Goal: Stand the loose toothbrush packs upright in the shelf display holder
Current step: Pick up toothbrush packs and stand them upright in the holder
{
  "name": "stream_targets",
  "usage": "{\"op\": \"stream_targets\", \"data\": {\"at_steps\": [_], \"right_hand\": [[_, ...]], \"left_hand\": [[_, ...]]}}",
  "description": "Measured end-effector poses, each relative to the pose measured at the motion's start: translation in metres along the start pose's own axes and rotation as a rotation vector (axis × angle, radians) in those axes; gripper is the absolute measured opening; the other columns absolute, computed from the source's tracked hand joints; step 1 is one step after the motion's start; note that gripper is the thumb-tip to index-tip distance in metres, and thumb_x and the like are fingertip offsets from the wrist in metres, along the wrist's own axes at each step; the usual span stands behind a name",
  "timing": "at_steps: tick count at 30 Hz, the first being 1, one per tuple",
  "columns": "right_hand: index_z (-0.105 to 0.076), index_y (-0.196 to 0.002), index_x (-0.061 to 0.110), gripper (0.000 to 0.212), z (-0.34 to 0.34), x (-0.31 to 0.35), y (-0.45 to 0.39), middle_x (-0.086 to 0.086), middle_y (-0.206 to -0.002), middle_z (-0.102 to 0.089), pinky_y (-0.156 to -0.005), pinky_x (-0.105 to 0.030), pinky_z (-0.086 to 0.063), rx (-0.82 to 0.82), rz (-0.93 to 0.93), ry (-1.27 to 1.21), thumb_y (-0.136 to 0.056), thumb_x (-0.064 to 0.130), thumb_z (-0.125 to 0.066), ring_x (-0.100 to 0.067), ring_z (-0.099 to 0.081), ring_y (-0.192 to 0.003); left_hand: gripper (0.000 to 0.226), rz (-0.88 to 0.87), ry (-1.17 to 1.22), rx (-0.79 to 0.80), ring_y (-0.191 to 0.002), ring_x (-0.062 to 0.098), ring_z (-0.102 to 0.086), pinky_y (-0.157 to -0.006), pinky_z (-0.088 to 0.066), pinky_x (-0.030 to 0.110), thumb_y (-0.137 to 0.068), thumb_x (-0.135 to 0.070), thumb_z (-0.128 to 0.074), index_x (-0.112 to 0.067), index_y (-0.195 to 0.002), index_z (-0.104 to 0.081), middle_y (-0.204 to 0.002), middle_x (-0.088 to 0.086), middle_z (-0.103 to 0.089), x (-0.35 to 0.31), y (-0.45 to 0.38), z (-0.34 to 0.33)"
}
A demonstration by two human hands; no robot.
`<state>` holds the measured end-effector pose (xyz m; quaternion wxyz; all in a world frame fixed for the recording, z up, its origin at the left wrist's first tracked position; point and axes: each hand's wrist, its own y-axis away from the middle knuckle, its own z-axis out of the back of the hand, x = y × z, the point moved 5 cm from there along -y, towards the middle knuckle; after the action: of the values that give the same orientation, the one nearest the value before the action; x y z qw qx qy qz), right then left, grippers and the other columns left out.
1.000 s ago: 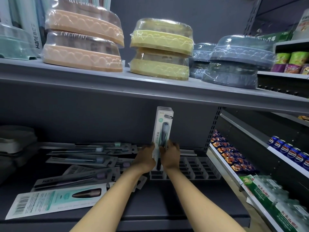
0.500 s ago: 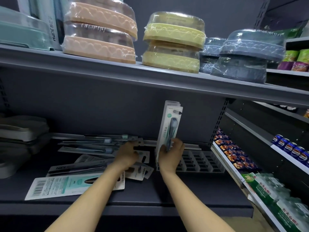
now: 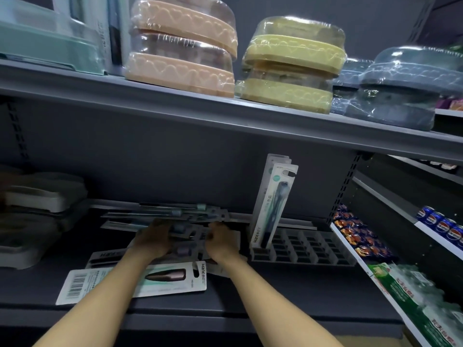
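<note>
Two toothbrush packs (image 3: 271, 204) upright, leaning, in display holder (image 3: 304, 249) left end. Left hand (image 3: 154, 240), right hand (image 3: 221, 242) among loose packs (image 3: 160, 216) on shelf (image 3: 275, 294); grip unclear, blurred.

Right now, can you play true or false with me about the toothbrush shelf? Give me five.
1. Flat white-and-teal carded toothbrush packs stand upright in the clear slotted plastic display holder. True.
2. The right hand holds those standing packs. False: it is down at the heap of loose flat packs lying on the dark grey shelf.
3. The left hand is at that same heap. True.
4. The holder is full. False: most of its slots look empty.
5. The white pack with a barcode stands upright. False: it lies flat at the shelf's front, partly under the left forearm.
</note>
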<state>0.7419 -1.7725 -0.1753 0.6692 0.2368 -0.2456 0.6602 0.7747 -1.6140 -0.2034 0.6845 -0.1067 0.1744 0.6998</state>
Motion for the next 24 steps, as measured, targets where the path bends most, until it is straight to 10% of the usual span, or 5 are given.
{"op": "stream_targets", "data": {"at_steps": [5, 10, 20, 24], "right_hand": [[-0.054, -0.107, 0.011, 0.022, -0.021, 0.022, -0.010, -0.017, -0.134, -0.047, -0.108, -0.046, -0.023, 0.116, -0.156, 0.209, -0.093, 0.012, -0.038, -0.033, -0.026, -0.133], [-0.049, -0.119, 0.011, 0.030, -0.034, 0.029, -0.017, -0.017, -0.138, -0.042, -0.110, -0.051, -0.018, 0.110, -0.273, 0.044, -0.091, 0.011, -0.038, -0.035, -0.024, -0.134], [-0.055, -0.119, 0.008, 0.031, -0.020, 0.021, -0.021, -0.007, -0.123, -0.060, -0.098, -0.032, -0.045, -0.212, -0.162, -0.497, -0.089, 0.004, -0.047, -0.023, -0.055, -0.115], [-0.055, -0.101, 0.009, 0.025, -0.006, 0.024, -0.018, 0.001, -0.082, -0.060, -0.076, -0.018, -0.050, -0.334, -0.101, -1.031, -0.084, -0.009, -0.052, -0.016, -0.058, -0.085]], "left_hand": [[0.044, -0.009, -0.055, -0.105, -0.114, 0.027, -0.059, -0.094, -0.050, 0.035, -0.083, -0.014, -0.054, -0.029, -0.124, -0.056, -0.127, 0.008, -0.061, -0.002, -0.004, 0.000], [0.022, -0.047, 0.017, -0.130, -0.104, 0.028, -0.063, -0.085, -0.050, 0.033, -0.085, -0.021, -0.052, -0.022, -0.104, -0.065, -0.114, 0.010, -0.067, 0.002, -0.007, 0.004], [0.033, -0.196, -0.058, -0.158, -0.123, 0.026, -0.048, -0.108, -0.025, 0.041, -0.090, -0.030, -0.047, -0.020, -0.121, -0.043, -0.131, 0.005, -0.051, 0.001, -0.003, 0.018], [0.055, -0.290, -0.092, -0.363, -0.124, 0.034, -0.041, -0.105, -0.033, 0.042, -0.089, -0.032, -0.053, -0.016, -0.138, -0.034, -0.136, 0.013, -0.043, -0.009, 0.002, 0.040]]}}
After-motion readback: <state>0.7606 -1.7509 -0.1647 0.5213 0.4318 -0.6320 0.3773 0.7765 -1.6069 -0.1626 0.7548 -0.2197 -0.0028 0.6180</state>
